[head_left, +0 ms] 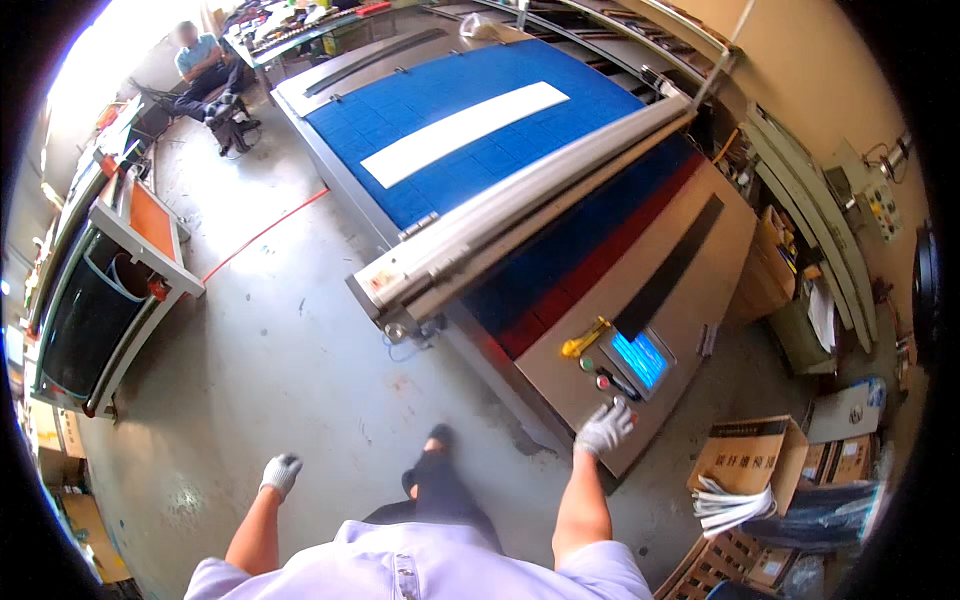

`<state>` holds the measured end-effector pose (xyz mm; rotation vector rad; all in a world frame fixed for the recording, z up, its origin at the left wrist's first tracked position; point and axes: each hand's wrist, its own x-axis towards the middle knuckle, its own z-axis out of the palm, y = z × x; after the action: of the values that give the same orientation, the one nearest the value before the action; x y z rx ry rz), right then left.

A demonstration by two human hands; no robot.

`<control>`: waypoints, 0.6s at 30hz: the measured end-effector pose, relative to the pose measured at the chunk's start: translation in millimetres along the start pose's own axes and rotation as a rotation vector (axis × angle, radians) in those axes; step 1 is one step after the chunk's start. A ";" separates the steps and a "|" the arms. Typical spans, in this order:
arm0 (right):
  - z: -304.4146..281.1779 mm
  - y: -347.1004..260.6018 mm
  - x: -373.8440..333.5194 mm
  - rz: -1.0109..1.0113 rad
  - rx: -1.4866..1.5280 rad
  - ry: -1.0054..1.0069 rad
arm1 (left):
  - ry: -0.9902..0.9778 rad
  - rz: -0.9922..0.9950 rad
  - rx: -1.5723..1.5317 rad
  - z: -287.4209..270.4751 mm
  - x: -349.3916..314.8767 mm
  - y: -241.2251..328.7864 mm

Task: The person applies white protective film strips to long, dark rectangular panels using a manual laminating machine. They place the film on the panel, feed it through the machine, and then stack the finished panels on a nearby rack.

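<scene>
My right hand (605, 428), in a light grey glove, reaches over the near corner of a large flatbed machine. Its fingers are stretched out beside a small red knob, just below the control panel; whether they touch it I cannot tell. On the panel are a lit blue screen (641, 360), a green button (587, 364) and a red button (602, 382). A black slim tool (622, 382) lies between buttons and screen, and a yellow tool (585, 340) behind them. My left hand (281, 474), also gloved, hangs over the floor with fingers curled in and nothing seen in it.
A metal gantry beam (520, 210) spans the blue bed (430, 110), where a white strip (465, 133) lies. A dark strip (672, 268) rests on the near tabletop. Left stands a rack (140, 320); a red cable (265, 232) crosses the floor. Right is an open carton (740, 455). A person (205, 65) sits far left.
</scene>
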<state>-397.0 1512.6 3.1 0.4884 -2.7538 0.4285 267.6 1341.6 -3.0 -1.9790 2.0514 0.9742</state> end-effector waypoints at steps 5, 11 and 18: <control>12.0 -2.5 -0.6 0.047 -0.016 -0.007 | 0.181 0.209 -0.130 -75.8 167.1 112.8; 33.1 -29.7 -7.1 0.148 -0.046 0.130 | 0.325 0.389 -0.220 -147.6 333.8 265.7; 46.7 -83.2 -22.2 0.386 -0.021 0.058 | 0.536 0.549 0.128 -172.7 481.3 393.6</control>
<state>-357.6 1428.3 -27.5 -0.0662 -2.7903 0.4917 -105.1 815.7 25.7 -1.7760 2.9590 0.3589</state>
